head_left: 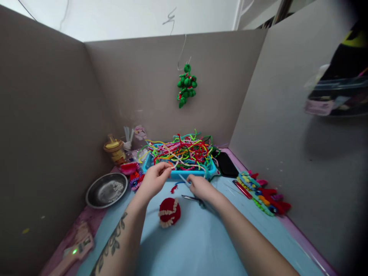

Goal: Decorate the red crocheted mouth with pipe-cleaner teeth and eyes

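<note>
My left hand (156,177) is pinched closed in front of the blue tray, with a small pale tip at its fingertips that is too small to name. My right hand (201,187) is closed around a thin pale stick (184,180) that points toward the left hand. Below the right hand lie dark-handled scissors (193,198) on the blue mat. A round dark-red knitted piece (169,212) with beige ruffled strips rests between my forearms. Near the hands is a short blue strand with a red end (174,188).
A blue tray (179,174) heaped with colourful fuzzy strands stands at the back. On the left are a metal bowl (106,190), a lidded cup (115,150) and a pink glue gun (80,247). Colourful crocheted pieces (266,197) and a black phone (226,165) lie right. Grey panels surround the table.
</note>
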`<state>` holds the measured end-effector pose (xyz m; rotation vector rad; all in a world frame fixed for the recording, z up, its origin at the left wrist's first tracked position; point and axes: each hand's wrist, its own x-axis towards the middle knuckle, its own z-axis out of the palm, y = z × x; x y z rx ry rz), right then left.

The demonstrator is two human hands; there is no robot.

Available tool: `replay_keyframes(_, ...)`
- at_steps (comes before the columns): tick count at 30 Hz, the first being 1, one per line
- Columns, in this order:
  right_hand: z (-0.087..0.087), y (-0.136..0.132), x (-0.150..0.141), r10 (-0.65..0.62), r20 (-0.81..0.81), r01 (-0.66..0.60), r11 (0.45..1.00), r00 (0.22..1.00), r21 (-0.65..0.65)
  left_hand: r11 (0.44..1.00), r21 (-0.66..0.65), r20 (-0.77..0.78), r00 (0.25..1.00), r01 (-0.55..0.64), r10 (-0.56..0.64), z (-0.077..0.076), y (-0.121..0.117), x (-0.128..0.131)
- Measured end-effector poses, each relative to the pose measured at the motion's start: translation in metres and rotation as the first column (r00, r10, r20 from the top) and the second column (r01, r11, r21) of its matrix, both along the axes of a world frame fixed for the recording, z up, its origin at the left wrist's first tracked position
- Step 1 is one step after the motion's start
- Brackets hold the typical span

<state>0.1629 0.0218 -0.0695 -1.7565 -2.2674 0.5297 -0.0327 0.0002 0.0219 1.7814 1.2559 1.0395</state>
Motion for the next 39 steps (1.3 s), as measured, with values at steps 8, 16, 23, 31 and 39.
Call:
replay_keyframes(8, 0.058, -0.02, 0.016, 0.029, -0.584, 0.006, 0.998, 0.811, 0.057, 0.986, -0.144, 0.214, 0.975, 0.085, -0.052, 0.0, -0.001, 0.006)
replay_keyframes(16, 0.078, -0.036, 0.009, -0.074, -0.938, 0.063, 0.996, 0.338, -0.056, 0.96, -0.196, 0.286, 0.948, 0.202, -0.141, -0.004, -0.008, 0.022)
replay_keyframes(23, 0.076, -0.034, 0.006, -0.182, -0.961, -0.118, 0.971, 0.207, -0.209, 0.93, -0.119, 0.186, 0.928, 0.348, -0.323, -0.012, -0.009, 0.022)
replay_keyframes(31, 0.073, -0.035, 0.005, -0.144, -0.964, -0.131, 0.976, 0.224, -0.176, 0.935, -0.105, 0.079, 0.94, 0.339, -0.332, -0.01, -0.007, 0.024)
replay_keyframes(39, 0.069, -0.033, 0.002, -0.029, -0.879, 0.151, 0.987, 0.476, 0.049, 0.962, 0.011, -0.16, 0.95, 0.272, -0.267, -0.005, -0.016, 0.028)
